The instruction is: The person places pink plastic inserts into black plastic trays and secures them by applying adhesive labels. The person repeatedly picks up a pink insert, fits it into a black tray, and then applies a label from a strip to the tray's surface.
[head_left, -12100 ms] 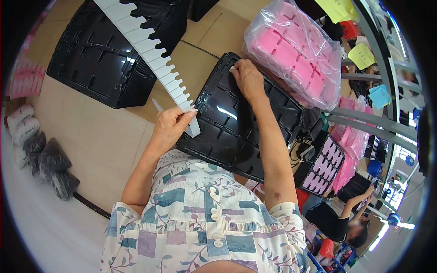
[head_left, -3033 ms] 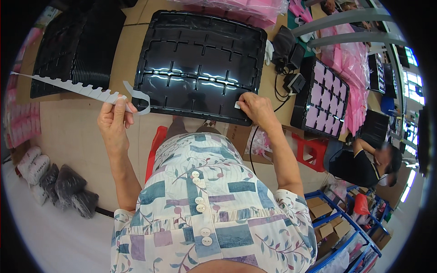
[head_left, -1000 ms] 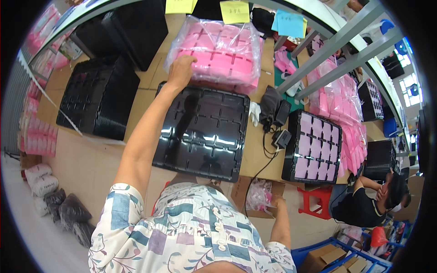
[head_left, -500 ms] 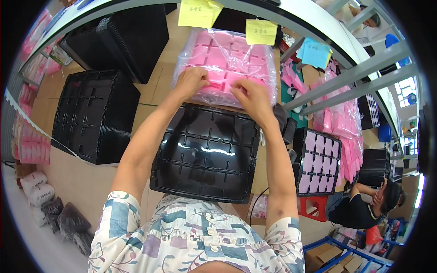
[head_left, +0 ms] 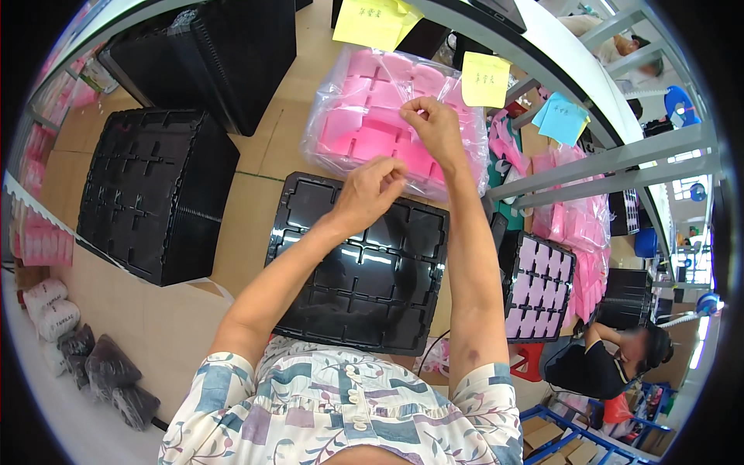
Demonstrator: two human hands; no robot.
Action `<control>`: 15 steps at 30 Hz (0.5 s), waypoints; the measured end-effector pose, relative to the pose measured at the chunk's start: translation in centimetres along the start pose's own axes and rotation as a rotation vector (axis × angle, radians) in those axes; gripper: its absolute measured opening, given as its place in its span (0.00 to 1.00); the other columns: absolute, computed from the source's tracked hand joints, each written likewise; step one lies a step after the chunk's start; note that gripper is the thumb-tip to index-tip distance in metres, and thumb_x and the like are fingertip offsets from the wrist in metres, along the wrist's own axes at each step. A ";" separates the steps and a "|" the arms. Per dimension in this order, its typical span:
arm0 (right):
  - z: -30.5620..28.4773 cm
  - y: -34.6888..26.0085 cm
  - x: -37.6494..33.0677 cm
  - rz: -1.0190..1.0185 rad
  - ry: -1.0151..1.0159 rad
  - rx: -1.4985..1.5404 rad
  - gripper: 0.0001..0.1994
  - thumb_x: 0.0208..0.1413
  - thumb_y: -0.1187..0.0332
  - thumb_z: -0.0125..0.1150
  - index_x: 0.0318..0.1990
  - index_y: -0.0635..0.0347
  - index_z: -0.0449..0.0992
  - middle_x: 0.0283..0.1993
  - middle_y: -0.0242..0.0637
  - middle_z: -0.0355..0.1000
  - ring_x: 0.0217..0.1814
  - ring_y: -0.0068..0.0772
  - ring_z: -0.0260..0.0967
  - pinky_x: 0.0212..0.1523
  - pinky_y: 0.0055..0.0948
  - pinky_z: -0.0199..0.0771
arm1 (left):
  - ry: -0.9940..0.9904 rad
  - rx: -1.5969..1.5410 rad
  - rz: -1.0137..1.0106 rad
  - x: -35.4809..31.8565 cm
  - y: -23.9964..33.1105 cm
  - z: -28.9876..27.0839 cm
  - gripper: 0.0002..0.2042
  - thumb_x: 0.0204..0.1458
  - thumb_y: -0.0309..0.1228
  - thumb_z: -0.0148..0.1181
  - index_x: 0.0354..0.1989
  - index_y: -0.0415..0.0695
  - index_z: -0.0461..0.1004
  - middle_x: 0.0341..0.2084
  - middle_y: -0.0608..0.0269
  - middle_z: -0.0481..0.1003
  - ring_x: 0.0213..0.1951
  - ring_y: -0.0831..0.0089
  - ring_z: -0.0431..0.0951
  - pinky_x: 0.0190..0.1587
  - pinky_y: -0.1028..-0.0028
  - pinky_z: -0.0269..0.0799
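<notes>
She wears a short-sleeved top in a light patchwork print: blocks of pale blue, teal, grey-lilac and cream, with thin dark leafy sprigs drawn over them. A row of small pale buttons runs down the middle of the front. The sleeves end above the elbows, leaving both forearms bare. The left hand (head_left: 374, 188) and right hand (head_left: 435, 128) are bare, without gloves.

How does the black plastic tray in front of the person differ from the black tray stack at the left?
The single black plastic compartment tray lies flat and thin, while the stack of black trays stands tall, many layers high. The single tray sits under the left hand and right hand, which pinch the clear bag of pink trays; the stack is untouched. Both are glossy black with moulded compartments.
</notes>
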State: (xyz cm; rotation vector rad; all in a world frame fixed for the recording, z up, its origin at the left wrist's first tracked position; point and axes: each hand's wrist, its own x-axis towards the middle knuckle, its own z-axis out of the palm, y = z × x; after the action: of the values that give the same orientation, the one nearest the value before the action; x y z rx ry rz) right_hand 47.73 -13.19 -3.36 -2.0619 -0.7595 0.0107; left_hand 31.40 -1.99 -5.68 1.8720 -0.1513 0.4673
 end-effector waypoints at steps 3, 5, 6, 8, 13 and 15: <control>-1.1 0.9 0.3 0.098 -0.179 0.090 0.11 0.54 0.65 0.64 0.33 0.66 0.82 0.23 0.34 0.75 0.24 0.22 0.69 0.29 0.26 0.69 | 0.007 -0.892 -0.567 0.9 -1.0 -0.2 0.05 0.59 0.28 0.58 0.38 0.40 0.76 0.31 0.65 0.76 0.31 0.78 0.75 0.35 0.77 0.71; -1.2 1.6 -0.2 0.153 -0.146 0.132 0.12 0.55 0.64 0.64 0.34 0.67 0.82 0.20 0.33 0.74 0.23 0.22 0.70 0.29 0.26 0.69 | 0.021 -0.969 -0.548 1.5 -2.0 -1.4 0.08 0.62 0.33 0.55 0.38 0.42 0.76 0.31 0.67 0.76 0.32 0.80 0.75 0.35 0.79 0.71; -1.4 0.9 -0.3 0.185 -0.090 0.176 0.12 0.55 0.64 0.64 0.34 0.67 0.82 0.20 0.34 0.74 0.23 0.22 0.70 0.29 0.27 0.69 | 0.000 -0.984 -0.542 1.7 -2.3 -2.2 0.09 0.62 0.34 0.55 0.38 0.42 0.76 0.31 0.67 0.76 0.32 0.80 0.75 0.35 0.79 0.71; -1.8 -0.5 -0.2 0.251 0.025 0.266 0.12 0.54 0.64 0.63 0.33 0.67 0.82 0.19 0.35 0.73 0.22 0.23 0.70 0.28 0.27 0.69 | -0.046 -0.974 -0.530 2.2 -2.1 -3.3 0.12 0.64 0.38 0.53 0.38 0.42 0.76 0.31 0.67 0.76 0.32 0.80 0.75 0.35 0.78 0.72; -1.9 -1.9 0.5 0.117 0.103 0.010 0.13 0.57 0.62 0.63 0.31 0.65 0.81 0.17 0.33 0.69 0.19 0.20 0.65 0.24 0.26 0.65 | -0.053 -1.052 -0.732 3.5 -2.1 -3.4 0.27 0.61 0.55 0.50 0.40 0.37 0.74 0.33 0.60 0.76 0.33 0.74 0.76 0.32 0.76 0.72; -2.2 -2.0 0.7 0.109 0.169 0.002 0.13 0.58 0.62 0.63 0.30 0.65 0.81 0.17 0.30 0.67 0.18 0.17 0.62 0.23 0.25 0.63 | 0.017 -1.171 -0.847 4.0 -1.9 -3.4 0.34 0.58 0.63 0.48 0.41 0.35 0.73 0.33 0.56 0.77 0.32 0.72 0.76 0.30 0.75 0.72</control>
State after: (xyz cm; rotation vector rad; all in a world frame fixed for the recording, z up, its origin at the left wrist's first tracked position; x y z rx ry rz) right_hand 47.93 -13.70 -0.34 -2.0698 -0.5431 -0.1005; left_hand 34.84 2.31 -4.88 0.6488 0.3244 -0.2026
